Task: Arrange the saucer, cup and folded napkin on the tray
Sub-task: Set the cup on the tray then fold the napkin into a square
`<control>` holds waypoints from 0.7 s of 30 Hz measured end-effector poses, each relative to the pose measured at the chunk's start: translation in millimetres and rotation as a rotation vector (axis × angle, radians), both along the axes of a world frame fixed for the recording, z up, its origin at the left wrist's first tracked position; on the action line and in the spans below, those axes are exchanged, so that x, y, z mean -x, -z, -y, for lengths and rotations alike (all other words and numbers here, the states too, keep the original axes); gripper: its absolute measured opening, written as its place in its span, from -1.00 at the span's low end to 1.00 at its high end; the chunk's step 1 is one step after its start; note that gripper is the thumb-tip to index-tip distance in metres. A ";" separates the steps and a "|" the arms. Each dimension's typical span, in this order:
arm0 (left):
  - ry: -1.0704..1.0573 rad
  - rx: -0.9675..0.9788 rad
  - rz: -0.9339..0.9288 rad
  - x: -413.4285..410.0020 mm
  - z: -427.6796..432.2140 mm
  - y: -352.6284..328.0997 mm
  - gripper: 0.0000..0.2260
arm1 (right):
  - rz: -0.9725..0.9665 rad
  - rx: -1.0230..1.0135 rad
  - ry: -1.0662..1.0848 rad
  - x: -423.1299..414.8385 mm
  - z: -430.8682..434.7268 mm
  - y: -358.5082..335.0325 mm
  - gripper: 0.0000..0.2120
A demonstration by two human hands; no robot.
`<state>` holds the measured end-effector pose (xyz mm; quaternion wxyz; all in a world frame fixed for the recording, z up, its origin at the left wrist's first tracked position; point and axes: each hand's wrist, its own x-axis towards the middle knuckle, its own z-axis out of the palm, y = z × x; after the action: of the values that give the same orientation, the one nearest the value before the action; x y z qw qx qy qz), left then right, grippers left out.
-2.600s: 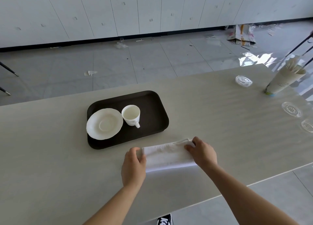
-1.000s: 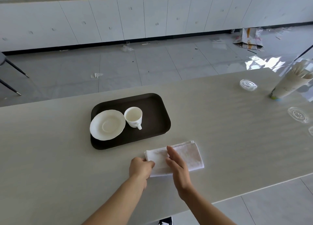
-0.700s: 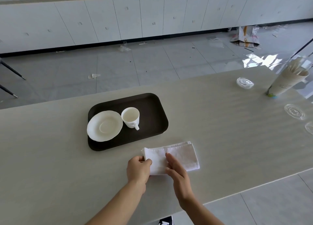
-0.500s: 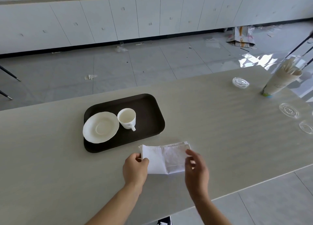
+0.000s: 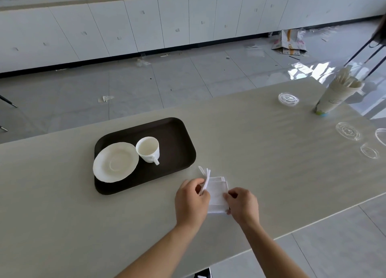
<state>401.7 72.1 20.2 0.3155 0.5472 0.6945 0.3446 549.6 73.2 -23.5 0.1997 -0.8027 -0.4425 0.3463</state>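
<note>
We see the napkin lying on the table, just off the tray's near right corner and not on it. It is folded into a narrow block whose long axis runs away from us, toward the tray's corner. Its left flap stands up on edge, the layers fanned, the tip pointing up and away.

Our left hand pinches that raised flap between thumb and fingers. Our right hand has its fingers curled narrow on the napkin's near right edge, pressing it to the table.

On the tray, the saucer lies flat at the left, overhanging the left rim slightly. The cup stands upright just beside it on the right, their rims about touching, its handle pointing toward us and to the right.
</note>
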 end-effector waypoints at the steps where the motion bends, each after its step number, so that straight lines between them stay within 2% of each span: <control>1: 0.026 -0.013 -0.034 -5.5 -1.1 3.0 -0.79 | -0.017 0.003 0.004 -0.1 0.5 0.6 -0.71; 10: 0.252 -0.098 -0.237 -28.8 6.4 38.0 -0.92 | -0.159 0.011 0.023 4.9 -2.3 4.4 -0.78; 13: 0.345 -0.162 -0.330 -29.3 16.7 50.4 -0.97 | -0.147 -0.005 0.027 5.4 -3.7 8.6 -0.72; 18: 0.502 -0.367 -0.492 -21.4 27.8 64.7 -0.85 | -0.188 -0.005 0.015 -2.3 -6.6 10.2 -0.74; 20: 0.537 -0.371 -0.598 -20.6 29.7 71.8 -0.70 | -0.065 -0.070 -0.029 -4.6 -8.4 9.0 -0.80; 21: 0.564 -0.358 -0.651 -20.3 31.3 75.9 -0.61 | 0.021 -0.106 -0.077 -5.0 -10.3 7.4 -0.75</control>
<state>422.0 40.8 -55.7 0.0631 0.8402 0.5110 0.1700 554.5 83.5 -30.8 0.2236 -0.7771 -0.4927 0.3214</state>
